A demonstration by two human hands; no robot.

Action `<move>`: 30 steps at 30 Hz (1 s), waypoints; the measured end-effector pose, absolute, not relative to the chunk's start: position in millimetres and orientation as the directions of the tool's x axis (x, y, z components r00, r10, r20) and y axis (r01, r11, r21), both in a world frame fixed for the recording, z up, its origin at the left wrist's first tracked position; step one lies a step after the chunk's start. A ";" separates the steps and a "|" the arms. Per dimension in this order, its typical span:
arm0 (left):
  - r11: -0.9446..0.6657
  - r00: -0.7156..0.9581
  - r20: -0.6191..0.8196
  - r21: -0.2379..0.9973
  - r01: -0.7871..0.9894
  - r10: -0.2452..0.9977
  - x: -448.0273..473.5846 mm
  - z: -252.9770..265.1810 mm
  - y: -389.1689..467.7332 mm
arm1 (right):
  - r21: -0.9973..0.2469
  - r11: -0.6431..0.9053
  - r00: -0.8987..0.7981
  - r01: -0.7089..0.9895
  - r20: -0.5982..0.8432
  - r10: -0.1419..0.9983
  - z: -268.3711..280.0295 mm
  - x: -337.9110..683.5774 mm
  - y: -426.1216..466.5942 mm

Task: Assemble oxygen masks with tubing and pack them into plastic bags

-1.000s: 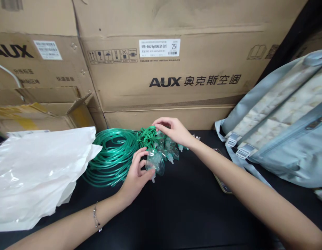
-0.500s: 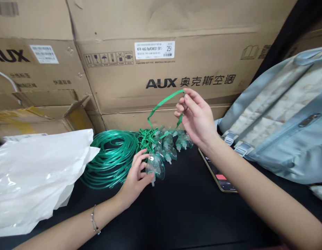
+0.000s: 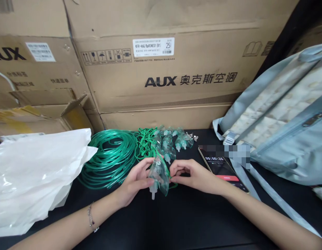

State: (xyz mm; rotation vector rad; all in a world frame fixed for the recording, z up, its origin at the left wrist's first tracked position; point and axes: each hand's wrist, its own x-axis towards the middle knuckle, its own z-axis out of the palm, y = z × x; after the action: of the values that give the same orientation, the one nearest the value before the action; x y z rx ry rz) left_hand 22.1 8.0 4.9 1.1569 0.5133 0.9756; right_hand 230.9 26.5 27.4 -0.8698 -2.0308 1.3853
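Note:
A clear green-tinted oxygen mask (image 3: 159, 173) with a white connector at its lower end is held upright above the black table. My left hand (image 3: 136, 178) is closed on the mask's left side, thumb in front. At the mask's right edge, my right hand (image 3: 191, 175) pinches a thin green elastic strap (image 3: 169, 171), part of which is hidden by the fingers. Behind the hands lie several more masks (image 3: 168, 149), beside a tangled heap of green straps (image 3: 146, 140).
Coiled green tubing (image 3: 109, 156) lies left of the straps, next to white plastic bags (image 3: 35, 173). A phone (image 3: 220, 166) showing a timer rests on the right, near a light blue backpack (image 3: 288, 146). Cardboard boxes (image 3: 119, 93) stand along the back. Small pale pieces (image 3: 194, 138) lie behind the masks.
My right hand has come down and left with the strap, from high up to the mask's edge. My left hand has lifted the mask slightly nearer and turned it.

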 end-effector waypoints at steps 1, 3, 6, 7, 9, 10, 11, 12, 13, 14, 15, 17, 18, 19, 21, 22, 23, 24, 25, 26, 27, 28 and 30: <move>0.076 0.508 0.134 0.926 -0.370 0.851 22.3 4.8 8.5 | -0.944 0.253 -0.678 0.214 0.043 0.734 27.5 231.9 28.0; 0.065 0.504 0.136 0.930 -0.361 0.853 22.6 3.7 9.1 | -0.952 0.222 -0.691 0.208 0.018 0.723 28.7 231.3 32.8; 0.035 0.557 0.148 0.952 -0.304 0.817 22.7 0.5 8.2 | -0.973 0.149 -0.609 0.177 0.011 0.793 32.1 223.4 40.7; 0.019 0.591 0.147 0.964 -0.264 0.793 22.6 -0.5 7.3 | -0.981 0.104 -0.572 0.163 -0.008 0.820 33.4 219.4 42.5; -0.037 0.658 0.135 0.986 -0.161 0.741 22.1 -1.8 5.2 | -0.990 0.010 -0.528 0.138 -0.065 0.846 35.6 211.1 44.0; -0.072 0.684 0.126 0.992 -0.107 0.719 21.8 -2.1 4.1 | -0.992 -0.026 -0.522 0.121 -0.086 0.849 36.4 207.6 43.7; -0.108 0.704 0.120 0.992 -0.061 0.700 21.4 -2.1 3.2 | -0.994 -0.057 -0.519 0.096 -0.099 0.849 37.0 204.8 42.8; -0.142 0.716 0.117 0.990 -0.025 0.688 21.1 -1.9 2.5 | -0.994 -0.088 -0.517 0.058 -0.105 0.849 37.2 202.9 41.6; -0.169 0.723 0.116 0.986 0.001 0.681 20.9 -1.6 2.1 | -0.992 -0.123 -0.513 0.007 -0.109 0.851 37.3 202.1 40.2; -0.188 0.727 0.117 0.982 0.017 0.677 20.7 -1.3 1.9 | -0.986 -0.158 -0.504 -0.052 -0.110 0.856 37.2 202.2 38.8; -0.204 0.729 0.118 0.978 0.030 0.675 20.6 -0.8 2.0 | -0.977 -0.186 -0.494 -0.105 -0.111 0.862 37.1 203.1 37.5; -0.227 0.727 0.116 0.972 0.056 0.677 20.7 0.5 2.2 | -0.963 -0.211 -0.485 -0.170 -0.105 0.868 37.1 206.2 35.6; -0.231 0.726 0.109 0.970 0.070 0.679 20.8 1.2 2.2 | -0.960 -0.207 -0.480 -0.187 -0.095 0.872 37.3 208.0 35.0; -0.231 0.726 0.098 0.969 0.086 0.681 21.1 2.1 2.1 | -0.962 -0.200 -0.479 -0.188 -0.088 0.873 37.5 209.5 34.5; -0.229 0.729 0.077 0.967 0.111 0.680 21.7 3.7 1.8 | -0.966 -0.183 -0.480 -0.183 -0.075 0.874 37.7 211.4 34.1; -0.227 0.730 0.070 0.966 0.119 0.679 22.1 4.3 1.5 | -0.968 -0.171 -0.476 -0.185 -0.064 0.877 37.5 211.8 34.2; -0.225 0.732 0.064 0.966 0.124 0.679 22.4 4.7 1.3 | -0.969 -0.155 -0.472 -0.192 -0.048 0.880 37.0 211.8 34.5; -0.224 0.733 0.061 0.966 0.127 0.677 22.8 5.0 1.1 | -0.969 -0.135 -0.467 -0.205 -0.025 0.884 36.2 211.6 35.1; -0.222 0.734 0.060 0.967 0.126 0.677 23.0 5.0 0.9 | -0.968 -0.116 -0.460 -0.224 0.000 0.888 35.2 211.4 35.9; -0.223 0.735 0.065 0.968 0.119 0.675 23.1 4.8 0.8 | -0.965 -0.096 -0.451 -0.246 0.026 0.892 34.1 211.3 37.0; -0.226 0.737 0.076 0.968 0.106 0.672 23.0 4.5 0.6 | -0.962 -0.080 -0.442 -0.260 0.045 0.896 32.9 211.5 38.3; -0.229 0.739 0.091 0.969 0.089 0.668 22.8 3.9 0.4 | -0.962 -0.066 -0.434 -0.264 0.058 0.899 31.7 212.0 39.7; -0.228 0.733 0.122 0.972 0.047 0.669 21.7 2.1 0.1 | -0.968 -0.032 -0.413 -0.250 0.076 0.908 29.3 213.7 42.6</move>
State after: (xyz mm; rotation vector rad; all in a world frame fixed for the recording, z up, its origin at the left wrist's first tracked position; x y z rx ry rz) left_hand 21.7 0.1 2.1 1.7241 0.5714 0.6384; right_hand 213.7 42.6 29.3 -0.7626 -1.3222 1.6081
